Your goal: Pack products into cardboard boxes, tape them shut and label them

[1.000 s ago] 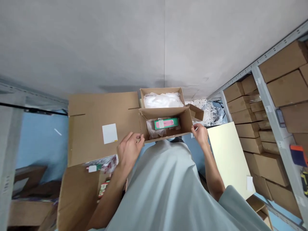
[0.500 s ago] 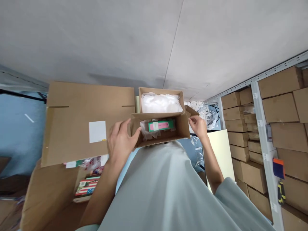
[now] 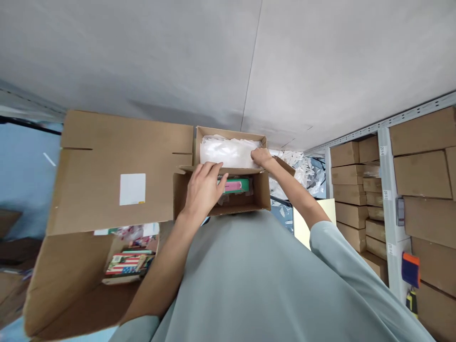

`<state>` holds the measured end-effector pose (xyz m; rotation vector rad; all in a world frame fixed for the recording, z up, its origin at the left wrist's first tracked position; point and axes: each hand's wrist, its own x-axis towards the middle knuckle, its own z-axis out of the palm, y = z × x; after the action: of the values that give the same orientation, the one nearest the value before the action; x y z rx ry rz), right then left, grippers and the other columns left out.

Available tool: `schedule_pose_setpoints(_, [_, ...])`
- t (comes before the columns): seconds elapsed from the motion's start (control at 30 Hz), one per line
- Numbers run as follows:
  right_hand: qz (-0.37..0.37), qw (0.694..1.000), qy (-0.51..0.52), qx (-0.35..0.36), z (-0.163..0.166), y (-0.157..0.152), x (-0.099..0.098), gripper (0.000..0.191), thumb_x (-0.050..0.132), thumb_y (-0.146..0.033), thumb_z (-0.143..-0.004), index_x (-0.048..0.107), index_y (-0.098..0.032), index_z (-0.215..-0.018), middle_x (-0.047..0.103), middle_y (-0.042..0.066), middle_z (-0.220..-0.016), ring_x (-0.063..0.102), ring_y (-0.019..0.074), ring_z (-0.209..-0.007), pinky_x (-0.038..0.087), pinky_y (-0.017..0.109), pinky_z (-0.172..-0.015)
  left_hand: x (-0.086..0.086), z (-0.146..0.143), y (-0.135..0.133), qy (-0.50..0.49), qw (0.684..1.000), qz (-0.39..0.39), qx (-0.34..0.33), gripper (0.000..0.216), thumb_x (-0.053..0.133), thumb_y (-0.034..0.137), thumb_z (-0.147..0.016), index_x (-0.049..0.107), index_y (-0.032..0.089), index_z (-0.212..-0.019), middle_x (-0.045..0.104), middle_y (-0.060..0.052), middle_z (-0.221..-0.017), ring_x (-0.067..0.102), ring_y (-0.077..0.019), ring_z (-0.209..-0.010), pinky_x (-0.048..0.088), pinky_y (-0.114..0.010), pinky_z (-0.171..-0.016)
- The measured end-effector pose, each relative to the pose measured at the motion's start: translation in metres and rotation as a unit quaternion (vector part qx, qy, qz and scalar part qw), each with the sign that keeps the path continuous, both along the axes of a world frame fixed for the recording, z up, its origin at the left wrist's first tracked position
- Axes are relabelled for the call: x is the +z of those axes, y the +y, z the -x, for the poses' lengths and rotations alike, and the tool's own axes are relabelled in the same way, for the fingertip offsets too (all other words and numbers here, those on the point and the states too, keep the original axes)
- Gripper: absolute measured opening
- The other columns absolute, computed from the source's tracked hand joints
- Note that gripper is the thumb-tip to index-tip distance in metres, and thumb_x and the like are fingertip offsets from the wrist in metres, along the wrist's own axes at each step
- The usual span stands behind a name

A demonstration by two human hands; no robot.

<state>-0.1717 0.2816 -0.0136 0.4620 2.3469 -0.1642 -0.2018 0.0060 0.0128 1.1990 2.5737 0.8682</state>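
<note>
Clock centred on the small open carton [image 3: 264, 191]; 12 toward the wall.

Pink-and-green box [image 3: 235, 185]: inside the small carton, lying lengthwise from 9 to 3; its 9 o'clock end is hidden behind the left hand [image 3: 204, 186].

Left hand: at 10 o'clock, over that end of the carton, fingers loosely extended, thumb apart toward 2. Nothing seen in its grasp; contact with the carton rim cannot be told.

Right hand [image 3: 261, 156]: at 1 o'clock, reaching across to the white sheets [image 3: 224, 151], fingers curled down at their 3 o'clock end. Fingertips hidden; cannot tell whether a sheet is gripped.

Sheets fill a second open box [image 3: 197, 145], at 12 o'clock, just beside the carton.

Surroundings: broad cardboard panel [image 3: 107, 135] with white label [image 3: 132, 189] at 9 to 10; large open carton [image 3: 67, 280] at 8, containing a flag-printed package [image 3: 123, 266]; white scraps [image 3: 301, 164] at 2; shelving [image 3: 387, 171] with stacked cartons [image 3: 422, 133] at 3, well apart.
</note>
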Motion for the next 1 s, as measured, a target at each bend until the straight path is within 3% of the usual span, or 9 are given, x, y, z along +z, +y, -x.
schedule_pose_setpoints(0.13, [-0.003, 0.999, 0.032, 0.021, -0.013, 0.009, 0.018, 0.032, 0.063, -0.018, -0.111, 0.085, -0.014, -0.133, 0.082, 0.025, -0.145, 0.079, 0.0352, -0.136, 0.059, 0.039, -0.108, 0.005, -0.009, -0.008, -0.036, 0.999, -0.019, 0.028, 0.041, 0.057, 0.036, -0.113, 0.078, 0.019, -0.144, 0.077, -0.018, -0.129, 0.072, -0.0394, -0.124, 0.057, -0.056, -0.118])
schedule_pose_setpoints(0.27, [0.036, 0.981, 0.190, -0.033, -0.048, 0.009, 0.058, 0.027, 0.059, -0.026, -0.113, 0.083, -0.019, -0.123, 0.088, 0.014, -0.126, 0.081, 0.0308, -0.119, 0.058, 0.035, -0.101, 0.023, -0.014, -0.010, -0.077, 0.994, -0.056, 0.054, 0.042, 0.062, 0.037, -0.112, 0.075, 0.025, -0.150, 0.076, -0.014, -0.138, 0.071, -0.0362, -0.134, 0.056, -0.052, -0.124])
schedule_pose_setpoints(0.43, [0.243, 0.883, 0.358, -0.182, -0.115, -0.040, 0.090, 0.024, 0.066, -0.044, -0.109, 0.077, -0.022, -0.108, 0.079, 0.001, -0.089, 0.076, 0.0201, -0.081, 0.061, 0.029, -0.081, 0.055, -0.027, -0.015, -0.155, 0.983, -0.097, 0.001, 0.073, 0.076, 0.040, -0.104, 0.056, 0.031, -0.174, 0.059, -0.011, -0.174, 0.063, -0.0337, -0.157, 0.058, -0.047, -0.128])
schedule_pose_setpoints(0.5, [0.347, 0.833, 0.358, -0.240, -0.136, -0.065, 0.088, 0.027, 0.070, -0.048, -0.105, 0.076, -0.024, -0.114, 0.077, 0.000, -0.089, 0.074, 0.0184, -0.074, 0.062, 0.028, -0.074, 0.057, -0.032, -0.021, -0.203, 0.973, -0.103, -0.026, 0.065, 0.074, 0.041, -0.105, 0.063, 0.031, -0.168, 0.065, -0.009, -0.169, 0.071, -0.0314, -0.147, 0.063, -0.045, -0.121])
schedule_pose_setpoints(0.57, [0.401, 0.801, 0.344, -0.281, -0.148, -0.085, 0.077, 0.029, 0.071, -0.046, -0.102, 0.076, -0.025, -0.120, 0.079, 0.000, -0.094, 0.076, 0.0195, -0.076, 0.064, 0.030, -0.074, 0.049, -0.034, -0.029, -0.244, 0.964, -0.097, -0.027, 0.046, 0.068, 0.039, -0.108, 0.075, 0.029, -0.153, 0.077, -0.008, -0.153, 0.080, -0.0279, -0.127, 0.068, -0.041, -0.110])
schedule_pose_setpoints(0.63, [0.391, 0.805, 0.325, -0.306, -0.153, -0.098, 0.064, 0.028, 0.069, -0.040, -0.101, 0.076, -0.024, -0.123, 0.080, 0.000, -0.094, 0.078, 0.0213, -0.080, 0.066, 0.031, -0.077, 0.034, -0.033, -0.038, -0.260, 0.963, -0.079, -0.006, 0.036, 0.064, 0.034, -0.107, 0.082, 0.027, -0.137, 0.084, -0.007, -0.135, 0.084, -0.0260, -0.113, 0.069, -0.039, -0.103])
schedule_pose_setpoints(0.73, [0.311, 0.850, 0.307, -0.294, -0.150, -0.110, 0.046, 0.029, 0.064, -0.027, -0.103, 0.079, -0.024, -0.127, 0.082, 0.001, -0.097, 0.079, 0.0214, -0.083, 0.066, 0.031, -0.085, 0.011, -0.029, -0.049, -0.250, 0.967, -0.054, 0.023, 0.031, 0.064, 0.031, -0.105, 0.084, 0.024, -0.127, 0.087, -0.007, -0.122, 0.085, -0.0250, -0.110, 0.067, -0.039, -0.107])
schedule_pose_setpoints(0.87, [0.220, 0.908, 0.292, -0.203, -0.138, -0.122, 0.031, 0.039, 0.064, -0.018, -0.106, 0.079, -0.024, -0.142, 0.082, 0.009, -0.140, 0.083, 0.0229, -0.102, 0.064, 0.034, -0.102, -0.005, -0.025, -0.057, -0.238, 0.970, -0.052, 0.031, 0.031, 0.063, 0.033, -0.106, 0.082, 0.024, -0.129, 0.086, -0.007, -0.126, 0.085, -0.0237, -0.111, 0.067, -0.037, -0.108])
schedule_pose_setpoints(1.0, [0.279, 0.920, 0.243, -0.130, -0.130, -0.125, 0.033, 0.051, 0.068, -0.019, -0.109, 0.071, -0.025, -0.160, 0.076, 0.010, -0.160, 0.084, 0.0233, -0.114, 0.064, 0.035, -0.110, -0.005, -0.022, -0.069, -0.224, 0.971, -0.061, 0.057, 0.033, 0.063, 0.032, -0.105, 0.080, 0.025, -0.132, 0.085, -0.007, -0.131, 0.085, -0.0239, -0.111, 0.068, -0.038, -0.107])
